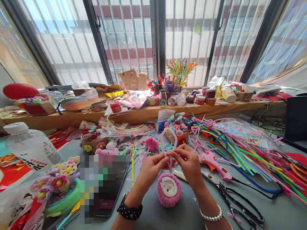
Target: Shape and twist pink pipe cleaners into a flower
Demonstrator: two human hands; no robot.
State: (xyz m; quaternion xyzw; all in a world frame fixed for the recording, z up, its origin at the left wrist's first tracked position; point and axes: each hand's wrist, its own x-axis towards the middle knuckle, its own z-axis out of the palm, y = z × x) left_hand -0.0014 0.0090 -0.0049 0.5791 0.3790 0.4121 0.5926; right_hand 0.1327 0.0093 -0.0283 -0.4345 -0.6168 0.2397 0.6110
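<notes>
- left hand (153, 165) and right hand (189, 163) both pinching a looped pink pipe cleaner (176, 140)
- it's up off the surface (153, 220), near the pink pot (163, 198)
- glue gun (217, 164) and scissors (222, 191) just lying over by the right arm

"What did the pipe-cleaner loop (176, 139) look like?"
"Fuzzy and matt. The pink pot (169, 202) was plush too, thickly ribbed, and the white roll (167, 187) inside it looked soft."
"And the glue gun (217, 166)?"
"That was smooth plastic with a sheen. The scissors (222, 189) paired metal blades with glossy black handles."
"Was anything shinier?"
"The phone (112, 191), its screen glassy. The bottle (35, 148) was clear, glossy plastic; the tabletop (189, 214) looked smooth and matt."
</notes>
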